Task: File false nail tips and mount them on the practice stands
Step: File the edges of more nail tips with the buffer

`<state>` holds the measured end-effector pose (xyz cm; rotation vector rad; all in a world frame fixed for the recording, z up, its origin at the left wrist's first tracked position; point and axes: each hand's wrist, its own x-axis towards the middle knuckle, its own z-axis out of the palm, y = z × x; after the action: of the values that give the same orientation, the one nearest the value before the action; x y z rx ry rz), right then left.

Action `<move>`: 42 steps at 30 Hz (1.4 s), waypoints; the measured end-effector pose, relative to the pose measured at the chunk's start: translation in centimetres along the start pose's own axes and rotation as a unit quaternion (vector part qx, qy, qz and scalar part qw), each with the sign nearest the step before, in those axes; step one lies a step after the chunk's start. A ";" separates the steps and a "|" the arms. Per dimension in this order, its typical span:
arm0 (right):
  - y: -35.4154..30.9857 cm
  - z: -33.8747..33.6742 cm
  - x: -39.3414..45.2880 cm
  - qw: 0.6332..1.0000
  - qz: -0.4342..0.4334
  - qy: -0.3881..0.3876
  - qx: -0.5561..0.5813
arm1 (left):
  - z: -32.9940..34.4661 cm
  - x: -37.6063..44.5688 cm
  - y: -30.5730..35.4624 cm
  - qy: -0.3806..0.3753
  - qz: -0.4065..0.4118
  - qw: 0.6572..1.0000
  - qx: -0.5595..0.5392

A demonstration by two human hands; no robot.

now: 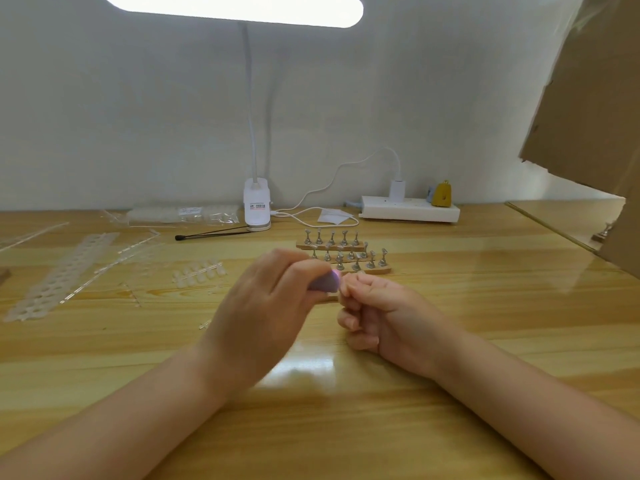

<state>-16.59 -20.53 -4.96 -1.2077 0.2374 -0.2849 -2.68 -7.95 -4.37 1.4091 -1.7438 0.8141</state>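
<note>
The left hand (263, 303) was held up over the table (485, 306), with its back to the camera and its fingers curled down. A purple nail file (323, 283) was gripped in those fingers, and only its rounded end could be seen poking out to the right. The hand and file looked blurry.

The right hand (377, 313) was held just beside the file's end, palm turned in, with all its fingers curled tight. The thumb and first finger were pinched together at the top, right against the file. A nail tip may have been held there, but it was too small and blurred to be sure.

Just behind the pinch, the practice stands (346, 252) were set on wooden bases in 3 rows, with small tips on some. Loose nail tips (199, 271) were laid to the left of the file hand.
</note>
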 end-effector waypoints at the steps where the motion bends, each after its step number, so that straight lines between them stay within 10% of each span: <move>1: 0.1 0.0 0.0 1.000 -0.002 -0.006 -0.007 | 0.2 -0.1 0.5 -0.005 0.022 1.000 -0.015; 18: -0.1 -0.5 0.0 0.999 0.013 -0.042 0.016 | -0.2 -0.3 -0.4 -0.015 -0.031 0.999 -0.026; 42: -0.2 -0.3 -0.1 0.991 0.042 -0.125 0.001 | 0.1 -0.2 1.2 0.001 0.104 0.994 -0.038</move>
<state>-16.78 -20.87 -4.85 -1.2152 0.0699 -0.0579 -3.80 -7.72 -4.62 1.1896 -1.9220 0.8478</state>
